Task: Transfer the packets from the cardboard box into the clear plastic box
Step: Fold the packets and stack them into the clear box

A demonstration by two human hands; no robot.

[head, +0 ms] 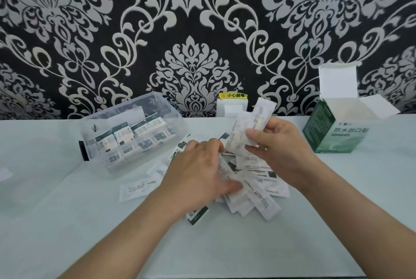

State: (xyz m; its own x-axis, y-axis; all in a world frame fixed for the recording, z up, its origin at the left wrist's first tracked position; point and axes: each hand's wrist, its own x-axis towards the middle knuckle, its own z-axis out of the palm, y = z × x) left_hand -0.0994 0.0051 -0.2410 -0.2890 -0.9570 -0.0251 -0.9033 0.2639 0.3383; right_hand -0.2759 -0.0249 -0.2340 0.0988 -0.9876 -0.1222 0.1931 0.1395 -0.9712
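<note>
The right hand's grip is clamped on a small bundle of packets, pinched at its lower end and raised above the loose packets heaped on the desk. The left hand lies on that heap; whether its grip has closed on a packet cannot be told. Squaring the bundle first should help it slot upright beside the rows in the clear plastic box, near on the left. The cardboard box stands open, well apart on the right.
</note>
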